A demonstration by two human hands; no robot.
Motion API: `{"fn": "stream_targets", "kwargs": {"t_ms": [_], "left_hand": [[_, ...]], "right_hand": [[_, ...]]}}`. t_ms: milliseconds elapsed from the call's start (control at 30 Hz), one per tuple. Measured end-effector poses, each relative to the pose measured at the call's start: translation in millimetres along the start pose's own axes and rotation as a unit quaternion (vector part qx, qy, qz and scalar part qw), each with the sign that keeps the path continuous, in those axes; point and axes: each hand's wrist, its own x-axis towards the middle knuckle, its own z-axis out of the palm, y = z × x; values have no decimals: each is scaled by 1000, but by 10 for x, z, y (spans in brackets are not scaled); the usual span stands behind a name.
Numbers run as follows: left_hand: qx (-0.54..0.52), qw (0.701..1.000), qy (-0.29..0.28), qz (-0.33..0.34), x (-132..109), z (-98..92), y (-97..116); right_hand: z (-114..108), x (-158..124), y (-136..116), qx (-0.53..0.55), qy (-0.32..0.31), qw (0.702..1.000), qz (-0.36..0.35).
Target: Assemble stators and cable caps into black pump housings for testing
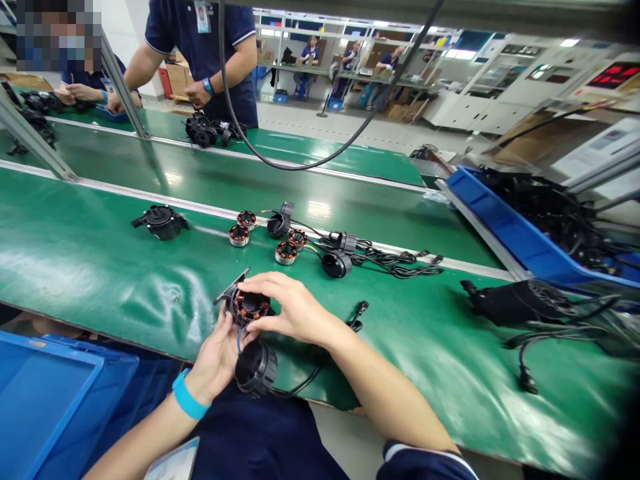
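My left hand (216, 360) grips from below a black motor housing (235, 300) with a copper-wound stator (250, 305) set in it. My right hand (293, 308) curls over the stator from the right, fingers pinched on its rim. A black round cap (256, 368) hangs on a cable just below my hands, at the edge of the green belt (90, 267). Further back on the belt lie several loose stators (286, 253), black caps with cables (336, 264) and one assembled black housing (161, 222).
A blue bin (45, 400) stands at my lower left; a tilted blue tray (505, 230) of black parts is at the right. Black cabled parts (515, 303) lie on the belt's right. A person in dark blue (205, 60) stands across the far belt, others beyond. A black cable (310, 160) hangs overhead.
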Motion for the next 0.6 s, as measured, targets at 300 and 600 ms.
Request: {"fn": "stream_targets", "kwargs": {"t_ms": [300,600], "left_hand": [[14,1000,-3,8,5,29,6],[6,1000,15,-8,-12,119,33]], "right_hand": [[-32,33,3,24,-54,998,-8],[169,-89,189,-107,-23,994,0]]}}
